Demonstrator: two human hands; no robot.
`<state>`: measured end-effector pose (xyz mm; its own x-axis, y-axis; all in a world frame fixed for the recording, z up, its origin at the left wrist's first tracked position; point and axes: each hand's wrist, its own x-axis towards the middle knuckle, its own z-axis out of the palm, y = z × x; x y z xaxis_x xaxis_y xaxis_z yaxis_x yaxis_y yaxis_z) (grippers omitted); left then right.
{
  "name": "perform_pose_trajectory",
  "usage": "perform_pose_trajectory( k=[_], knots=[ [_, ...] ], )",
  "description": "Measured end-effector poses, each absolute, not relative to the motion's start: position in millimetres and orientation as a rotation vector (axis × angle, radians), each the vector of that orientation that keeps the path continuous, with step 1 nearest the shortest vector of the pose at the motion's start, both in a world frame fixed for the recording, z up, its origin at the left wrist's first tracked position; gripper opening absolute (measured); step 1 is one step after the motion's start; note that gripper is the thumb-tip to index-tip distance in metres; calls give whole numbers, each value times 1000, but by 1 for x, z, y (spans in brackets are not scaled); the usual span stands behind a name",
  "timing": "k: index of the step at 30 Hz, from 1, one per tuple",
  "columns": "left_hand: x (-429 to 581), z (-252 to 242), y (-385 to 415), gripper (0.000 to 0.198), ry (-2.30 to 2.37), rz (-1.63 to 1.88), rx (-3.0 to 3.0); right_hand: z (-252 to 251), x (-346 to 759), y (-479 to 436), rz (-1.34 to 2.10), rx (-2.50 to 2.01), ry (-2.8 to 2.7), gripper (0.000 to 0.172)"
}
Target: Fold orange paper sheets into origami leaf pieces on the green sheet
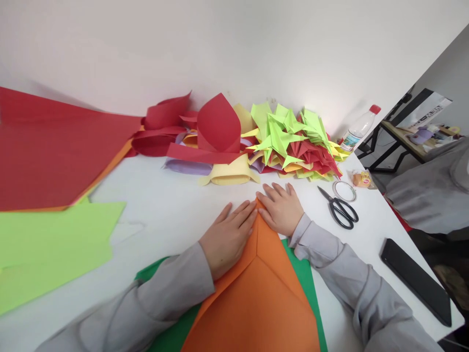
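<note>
A large orange paper sheet [260,303] lies before me, its two upper edges folded inward to a point at the far end. Flat on the left folded flap rests my left hand [232,237], fingers stretched toward the tip. My right hand [281,209] lies at the right side of that tip, palm down with its fingers spread. Both hands touch the paper near its point without gripping it. Beneath the orange sheet, green paper [302,274] shows on both sides.
Red paper [54,156] and light green paper [54,239] lie left. Along the wall sit curled red paper shapes [220,124] and folded green stars [282,134]. Scissors [342,210], a tape roll [344,191], a bottle [357,129], a snack packet [362,179] and a black phone [415,281] are right.
</note>
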<state>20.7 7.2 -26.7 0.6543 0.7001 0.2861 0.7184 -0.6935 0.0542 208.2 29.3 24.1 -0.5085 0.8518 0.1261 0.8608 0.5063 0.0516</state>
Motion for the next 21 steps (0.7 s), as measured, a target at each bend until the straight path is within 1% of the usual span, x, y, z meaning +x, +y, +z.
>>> perform_pose_trajectory(
  k=[7,12,17,21],
  knots=[
    [21,-25,6,61,-1181,-471,-2766,25,207,29,-178,-1521,-2650,45],
    [20,-22,6,59,-1160,-424,-2790,27,207,29,-145,-1533,-2665,45],
    [20,-27,7,61,-1130,-502,-2763,29,206,28,-52,-1590,-2633,45],
    [20,-23,8,60,-1120,-456,-2781,26,199,23,-25,-1673,-2575,45]
  ],
)
